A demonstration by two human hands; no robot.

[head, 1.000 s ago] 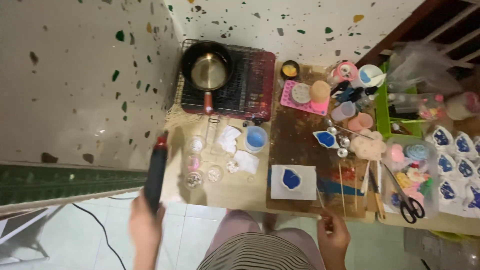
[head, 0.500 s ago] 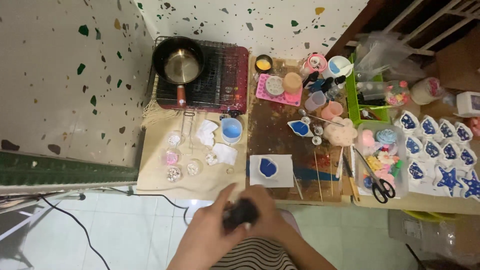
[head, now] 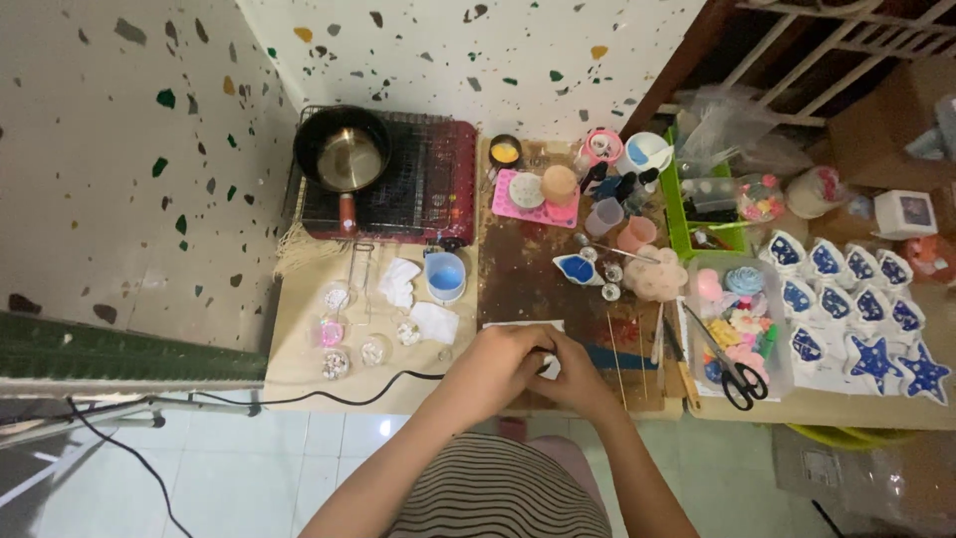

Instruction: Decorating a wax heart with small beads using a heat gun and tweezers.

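Right at the near edge of the wooden counter (head: pixel 299 329), both hands meet over a white square sheet (head: pixel 523 326). The left hand (head: pixel 493 364) and the right hand (head: pixel 573 371) have their fingers curled together, but I cannot tell what they grip. A black cord (head: pixel 329 399) runs from the hands to the left. Just behind sits a light blue cup (head: pixel 445 276). Black scissors (head: pixel 732 364) lie to the right. A black pan with a red handle (head: pixel 344 159) stands far back.
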